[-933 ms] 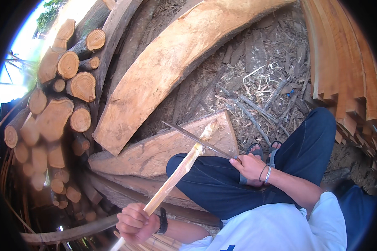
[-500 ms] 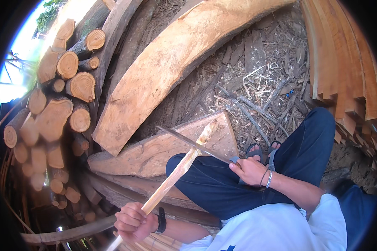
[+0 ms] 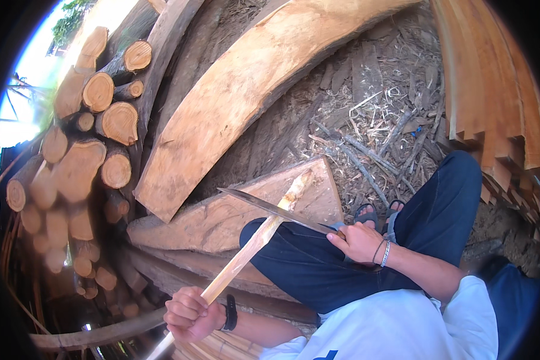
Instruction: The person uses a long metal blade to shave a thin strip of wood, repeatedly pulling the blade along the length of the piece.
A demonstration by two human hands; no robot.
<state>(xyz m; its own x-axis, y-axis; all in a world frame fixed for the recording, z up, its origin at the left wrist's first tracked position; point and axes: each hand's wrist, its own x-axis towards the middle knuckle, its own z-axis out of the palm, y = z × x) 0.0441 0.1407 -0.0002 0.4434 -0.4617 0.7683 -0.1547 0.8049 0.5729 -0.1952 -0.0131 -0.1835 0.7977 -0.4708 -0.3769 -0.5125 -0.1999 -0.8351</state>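
Note:
My left hand (image 3: 192, 313) is wrapped round the lower part of a pale, peeled wooden stick (image 3: 241, 260). The stick slants up and away to the right, its far end over a thick wooden slab (image 3: 222, 223). Patches of darker bark show near that far end. In my right hand (image 3: 359, 241) is the handle of a machete (image 3: 269, 207). Its long blade points left and lies across the stick, just below the barked part, touching or very near the wood.
Cut logs (image 3: 81, 171) are stacked at the left. A long curved plank (image 3: 246, 84) stretches across the far side. Sawn boards (image 3: 492, 90) stand at the right. Thin sticks (image 3: 366, 156) and shavings litter the ground beyond my sandalled feet (image 3: 366, 214).
The machete blade has shifted slightly left and nearer its tip side along the stick, its angle a little changed. Both hands keep their hold; the stick has barely moved.

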